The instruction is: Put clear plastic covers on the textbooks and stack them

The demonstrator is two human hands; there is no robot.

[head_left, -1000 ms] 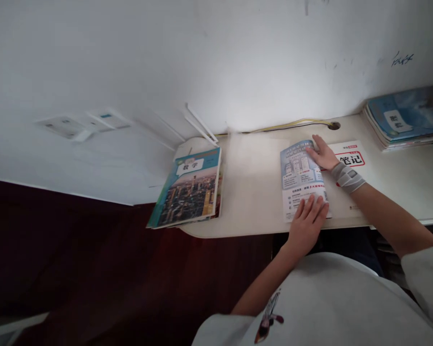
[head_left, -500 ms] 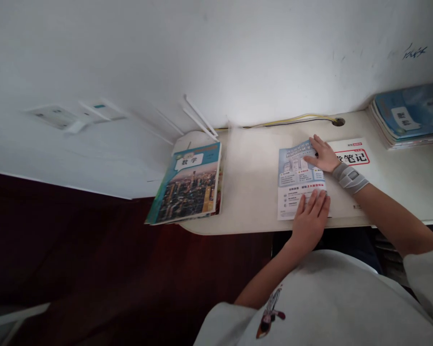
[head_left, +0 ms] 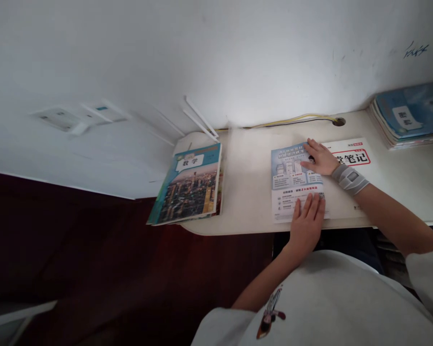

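Observation:
A blue-and-white printed leaflet or cover flap (head_left: 292,185) lies on the white desk, its right part over a white notebook (head_left: 346,187) with large black characters in a red frame. My left hand (head_left: 306,223) rests flat on the leaflet's lower right, fingers stretched toward the wall. Higher up, my right hand (head_left: 319,158) lies spread across the upper right of the leaflet, thumb out to the left, with a grey band on the wrist. Whether the leaflet is joined to the notebook is hidden under my hands.
Math textbooks (head_left: 191,182) with a city cover lie at the desk's left end, jutting past the front edge. A stack of blue books (head_left: 411,115) stands at the back right. Yellow and black cables (head_left: 296,118) run along the wall into a desk hole (head_left: 339,122).
The leaflet has shifted left and lies flatter, showing more of the notebook's title. Both hands have moved slightly left with it.

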